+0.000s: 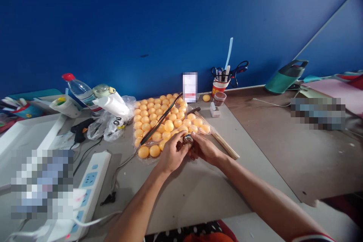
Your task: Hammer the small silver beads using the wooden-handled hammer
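My left hand (pixel 172 152) and my right hand (pixel 206 148) meet over the near edge of the orange balls. Between their fingertips they pinch a small, dark, shiny roundish object (pixel 187 138); its exact kind is too small to make out. Fingers of both hands are bent around it and partly hide it. Just beyond lie many orange table tennis balls (pixel 146 126) in a clear plastic bag. Across the bag runs a long black strip (pixel 160 121). To the right of my right hand, a bundle of thin wooden sticks (pixel 225 145) rests on the table.
A white power strip (pixel 95 170) and glue gun (pixel 81 130) lie at left, near a plastic bottle (pixel 81 90). At the back are a phone (pixel 190 87), a cup of pens and scissors (pixel 220 83) and one loose ball (pixel 206 98). A green jug (pixel 286 77) stands right.
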A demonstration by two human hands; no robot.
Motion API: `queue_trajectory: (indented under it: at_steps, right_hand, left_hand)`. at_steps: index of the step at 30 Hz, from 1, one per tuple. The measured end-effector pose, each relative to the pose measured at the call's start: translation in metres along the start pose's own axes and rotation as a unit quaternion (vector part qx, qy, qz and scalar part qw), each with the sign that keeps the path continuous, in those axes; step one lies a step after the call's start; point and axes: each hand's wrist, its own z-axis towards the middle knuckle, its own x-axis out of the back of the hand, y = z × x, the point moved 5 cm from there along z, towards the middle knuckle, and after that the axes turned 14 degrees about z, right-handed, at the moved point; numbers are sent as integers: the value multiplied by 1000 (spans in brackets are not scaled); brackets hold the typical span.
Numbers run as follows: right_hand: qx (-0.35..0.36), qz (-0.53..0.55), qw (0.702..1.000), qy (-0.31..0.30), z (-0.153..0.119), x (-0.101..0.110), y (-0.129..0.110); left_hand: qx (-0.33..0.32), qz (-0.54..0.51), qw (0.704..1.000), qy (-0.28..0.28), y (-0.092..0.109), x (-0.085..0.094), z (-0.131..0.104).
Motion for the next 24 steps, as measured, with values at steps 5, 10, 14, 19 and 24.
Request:
queue_trajectory:
  at_steps: [5,10,14,19,24]
  right_hand:
    - [-6,-32,999,18,0,1,0]
    - [14,-76,997,29,-1,0,-2]
    - [29,-100,994,30,-2,1,-3]
    - [32,-77,996,11,-2,-2,-4]
    - [39,-70,996,-25,-4,-7,-6]
  left_hand:
    - [4,-14,1000,-16,0,-1,1]
    - [-2,-15,1000,-13,1,-2,0]
    - [20,-77,996,-31,-3,-6,-1]
    - [51,-157,986,-20,-12,-7,1]
    - [57,-175,983,-21,-13,-7,2]
